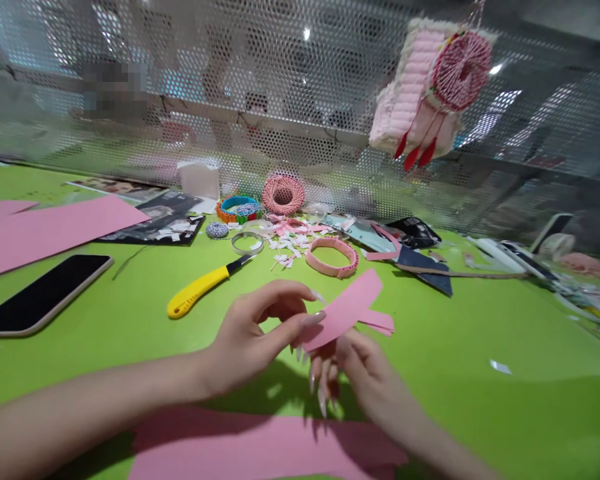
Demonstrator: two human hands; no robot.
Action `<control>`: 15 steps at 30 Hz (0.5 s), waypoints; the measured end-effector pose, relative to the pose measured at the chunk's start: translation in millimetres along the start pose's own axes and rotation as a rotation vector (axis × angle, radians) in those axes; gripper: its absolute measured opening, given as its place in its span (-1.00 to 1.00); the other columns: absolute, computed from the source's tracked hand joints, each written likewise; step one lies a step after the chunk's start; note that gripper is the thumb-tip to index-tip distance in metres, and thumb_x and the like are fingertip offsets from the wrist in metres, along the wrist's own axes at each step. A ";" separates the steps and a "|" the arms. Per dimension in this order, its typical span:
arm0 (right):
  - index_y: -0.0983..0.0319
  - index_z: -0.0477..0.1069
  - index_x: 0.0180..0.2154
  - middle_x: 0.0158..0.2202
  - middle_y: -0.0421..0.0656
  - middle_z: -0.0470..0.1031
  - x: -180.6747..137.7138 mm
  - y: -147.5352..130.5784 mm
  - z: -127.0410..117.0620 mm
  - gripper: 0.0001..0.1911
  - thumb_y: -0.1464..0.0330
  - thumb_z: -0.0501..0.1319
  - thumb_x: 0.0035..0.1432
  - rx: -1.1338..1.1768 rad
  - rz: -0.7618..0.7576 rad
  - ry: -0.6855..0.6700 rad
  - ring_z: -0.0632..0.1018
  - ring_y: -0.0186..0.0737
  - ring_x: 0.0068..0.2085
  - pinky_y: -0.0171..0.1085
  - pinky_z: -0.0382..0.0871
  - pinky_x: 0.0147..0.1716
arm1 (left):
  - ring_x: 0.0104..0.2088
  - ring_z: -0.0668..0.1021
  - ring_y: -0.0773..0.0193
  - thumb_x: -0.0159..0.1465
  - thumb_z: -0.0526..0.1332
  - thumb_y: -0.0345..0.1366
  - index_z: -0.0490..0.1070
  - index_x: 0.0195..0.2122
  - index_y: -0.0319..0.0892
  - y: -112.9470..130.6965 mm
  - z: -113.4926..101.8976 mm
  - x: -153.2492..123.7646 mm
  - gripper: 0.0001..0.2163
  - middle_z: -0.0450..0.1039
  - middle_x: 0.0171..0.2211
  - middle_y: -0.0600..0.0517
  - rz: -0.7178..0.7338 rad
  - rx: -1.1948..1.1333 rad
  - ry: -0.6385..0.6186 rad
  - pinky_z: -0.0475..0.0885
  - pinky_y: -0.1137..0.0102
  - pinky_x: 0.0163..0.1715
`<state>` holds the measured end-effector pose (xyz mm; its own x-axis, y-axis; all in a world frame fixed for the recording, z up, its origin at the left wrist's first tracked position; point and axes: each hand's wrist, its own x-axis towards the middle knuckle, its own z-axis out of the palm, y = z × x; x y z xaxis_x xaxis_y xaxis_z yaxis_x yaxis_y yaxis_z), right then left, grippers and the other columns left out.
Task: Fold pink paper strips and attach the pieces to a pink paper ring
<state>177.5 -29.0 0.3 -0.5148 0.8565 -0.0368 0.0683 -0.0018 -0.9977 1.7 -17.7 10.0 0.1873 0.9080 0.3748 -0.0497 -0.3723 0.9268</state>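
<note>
My left hand (255, 333) pinches the near end of a pink paper strip (347, 308) between thumb and fingers, held just above the green table (480, 333). My right hand (365, 377) grips the same strip from below, its long-nailed fingers curled under the paper. More thin pink strips (377, 321) stick out to the right behind it. A large pink paper sheet (260, 447) lies on the table under my wrists.
A yellow utility knife (203, 287) and a black phone (43, 293) lie at left, pink sheets (45, 230) beyond. Woven paper rings (331, 257), a pink coil (283, 193), paper scraps and magazines sit by the perforated screen (130, 80). A pink woven ornament (430, 87) hangs upper right.
</note>
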 end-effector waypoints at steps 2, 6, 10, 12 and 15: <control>0.27 0.33 -0.49 -0.66 -0.26 0.36 6.9 1.2 3.4 -0.49 -0.04 0.06 0.21 0.070 0.017 0.101 0.37 -0.43 -0.68 -0.43 0.28 -0.66 | -0.54 0.48 0.42 0.24 0.26 -0.33 0.41 -0.17 -0.13 -2.6 1.7 -2.5 -0.86 0.43 -0.51 0.12 -0.010 0.011 -0.032 0.48 0.55 -0.52; 0.24 0.27 -0.63 -0.75 -0.28 0.26 8.2 3.1 0.8 -0.47 0.02 0.10 0.22 -0.034 -0.026 0.174 0.32 -0.44 -0.72 -0.44 0.20 -0.70 | -0.52 0.46 0.41 0.26 0.23 -0.29 0.41 -0.15 -0.14 -5.9 1.5 -2.4 -0.85 0.42 -0.50 0.11 -0.053 0.042 -0.070 0.47 0.54 -0.53; 0.22 0.24 -0.64 -0.75 -0.29 0.25 4.4 5.2 -3.2 -0.47 0.02 0.09 0.23 -0.080 -0.030 0.200 0.31 -0.43 -0.72 -0.42 0.19 -0.71 | -0.56 0.42 0.44 0.26 0.22 -0.28 0.41 -0.19 -0.15 -4.2 -3.7 6.6 -0.88 0.39 -0.53 0.12 -0.053 0.071 0.047 0.40 0.59 -0.59; 0.22 0.24 -0.64 -0.75 -0.28 0.26 4.5 5.4 -3.9 -0.47 0.02 0.09 0.23 -0.093 -0.027 0.203 0.32 -0.43 -0.72 -0.42 0.19 -0.71 | -0.59 0.40 0.45 0.26 0.23 -0.28 0.38 -0.19 -0.15 -2.5 -5.8 11.7 -0.87 0.35 -0.57 0.15 -0.084 0.050 0.070 0.38 0.61 -0.63; 0.22 0.25 -0.65 -0.75 -0.27 0.27 6.1 5.2 -3.6 -0.46 0.04 0.08 0.25 -0.131 -0.042 0.200 0.33 -0.42 -0.72 -0.42 0.20 -0.70 | -0.59 0.38 0.46 0.27 0.22 -0.25 0.34 -0.15 -0.13 -1.7 -4.8 13.8 -0.84 0.31 -0.56 0.17 -0.151 -0.001 0.029 0.37 0.61 -0.63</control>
<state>177.8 -21.9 -4.9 -0.3406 0.9397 0.0295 0.1671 0.0913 -0.9817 -0.3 -3.6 13.7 0.1645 0.9588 0.2315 -0.0241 -0.2307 0.9727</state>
